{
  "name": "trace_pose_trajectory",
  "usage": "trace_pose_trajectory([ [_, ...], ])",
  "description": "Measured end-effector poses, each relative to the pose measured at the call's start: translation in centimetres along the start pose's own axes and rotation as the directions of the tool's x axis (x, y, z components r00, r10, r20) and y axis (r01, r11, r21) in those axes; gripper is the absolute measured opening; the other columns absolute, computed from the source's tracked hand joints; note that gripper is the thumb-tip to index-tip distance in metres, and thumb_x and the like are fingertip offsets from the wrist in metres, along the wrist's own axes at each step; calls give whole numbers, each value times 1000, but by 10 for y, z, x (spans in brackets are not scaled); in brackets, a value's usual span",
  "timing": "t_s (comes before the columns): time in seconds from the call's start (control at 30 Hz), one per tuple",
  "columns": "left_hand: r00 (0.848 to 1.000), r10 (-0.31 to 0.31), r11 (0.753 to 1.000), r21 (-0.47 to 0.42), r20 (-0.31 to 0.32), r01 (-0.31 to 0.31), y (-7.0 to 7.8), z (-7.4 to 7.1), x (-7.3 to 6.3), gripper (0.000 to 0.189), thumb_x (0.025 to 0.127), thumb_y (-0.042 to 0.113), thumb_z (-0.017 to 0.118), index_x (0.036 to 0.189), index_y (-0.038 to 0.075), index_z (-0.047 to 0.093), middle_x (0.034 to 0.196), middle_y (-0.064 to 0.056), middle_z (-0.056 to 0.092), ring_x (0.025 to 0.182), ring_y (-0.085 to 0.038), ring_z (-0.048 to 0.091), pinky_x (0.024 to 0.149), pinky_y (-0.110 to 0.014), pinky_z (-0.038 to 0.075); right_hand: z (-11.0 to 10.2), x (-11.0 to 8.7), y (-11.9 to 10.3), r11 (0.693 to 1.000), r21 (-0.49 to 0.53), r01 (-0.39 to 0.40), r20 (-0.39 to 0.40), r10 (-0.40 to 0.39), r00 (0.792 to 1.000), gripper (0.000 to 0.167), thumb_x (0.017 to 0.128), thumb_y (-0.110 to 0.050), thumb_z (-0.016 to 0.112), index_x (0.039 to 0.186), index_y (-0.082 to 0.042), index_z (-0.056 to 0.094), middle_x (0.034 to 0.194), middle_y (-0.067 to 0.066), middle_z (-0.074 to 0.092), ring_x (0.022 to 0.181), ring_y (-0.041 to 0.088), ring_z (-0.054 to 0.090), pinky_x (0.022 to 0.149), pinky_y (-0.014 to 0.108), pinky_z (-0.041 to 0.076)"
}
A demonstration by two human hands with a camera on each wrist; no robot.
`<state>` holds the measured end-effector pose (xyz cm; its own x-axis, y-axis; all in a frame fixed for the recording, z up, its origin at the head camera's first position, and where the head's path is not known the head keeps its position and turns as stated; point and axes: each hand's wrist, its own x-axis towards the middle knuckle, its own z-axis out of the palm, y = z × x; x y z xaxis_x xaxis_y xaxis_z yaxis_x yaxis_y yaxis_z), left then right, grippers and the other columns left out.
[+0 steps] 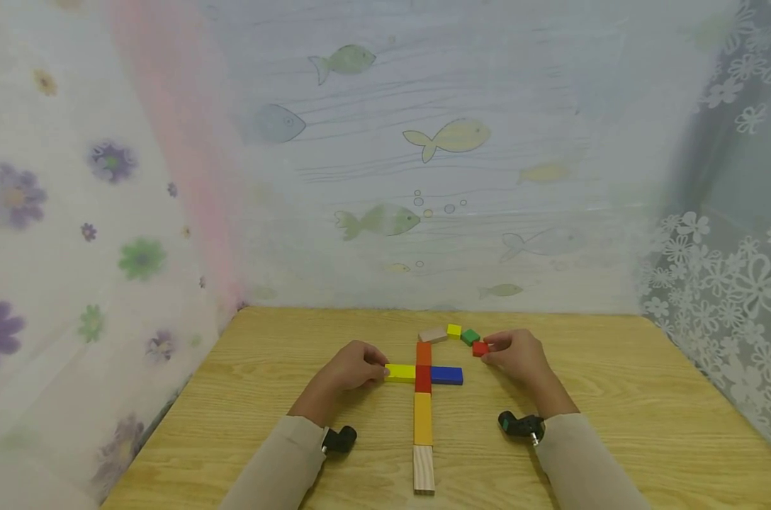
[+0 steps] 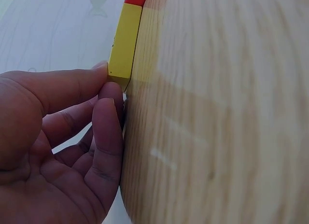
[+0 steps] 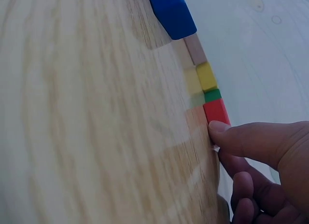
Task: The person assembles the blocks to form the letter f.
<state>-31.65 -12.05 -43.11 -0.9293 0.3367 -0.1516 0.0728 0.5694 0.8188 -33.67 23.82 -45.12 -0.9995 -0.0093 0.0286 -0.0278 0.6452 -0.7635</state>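
Note:
My left hand point(image 1: 353, 366) has its thumb and a fingertip at the outer end of a flat yellow block point(image 1: 401, 372), the other fingers curled below. That block meets a red block point(image 1: 423, 380) at the middle of a cross, with a blue block point(image 1: 446, 375) opposite. Between thumb and forefinger, my right hand point(image 1: 516, 354) pinches a small red block point(image 3: 216, 111). It sits against a small green block point(image 1: 470, 337), at the end of a curved row with a small yellow block point(image 1: 453, 331) and a plain wooden block point(image 1: 433, 334).
An orange block point(image 1: 424, 353) stands above the cross's middle; a yellow-orange block point(image 1: 422, 419) and a striped wooden block point(image 1: 424, 470) run below it toward the near edge. Black wrist devices point(image 1: 341, 440) are worn at both cuffs. Printed cloth walls point(image 1: 449, 248) surround the wooden table point(image 1: 283, 340).

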Motion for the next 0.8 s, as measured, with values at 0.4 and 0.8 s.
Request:
trace_pose_trajectory([
  [0.4,1000,-9,1000,-3,-6,9,0,1,2,21,98,14,71,115,3,73,95,-7,70,74,-17,59,68,-29,52,0,-2,-1,1000,-2,1,-8,-1,1000,40,86,-21,86,123,-9,77,108,9,78,107,31,69,97,51,52],
  [0.8,1000,10,1000,-2,1,-10,-2,0,1,23,97,16,72,116,3,73,96,-7,71,75,-17,60,67,-30,51,-1,-3,-2,1000,4,-19,1,19,1000,43,87,-20,84,127,-8,74,108,8,78,110,32,68,99,52,52],
])
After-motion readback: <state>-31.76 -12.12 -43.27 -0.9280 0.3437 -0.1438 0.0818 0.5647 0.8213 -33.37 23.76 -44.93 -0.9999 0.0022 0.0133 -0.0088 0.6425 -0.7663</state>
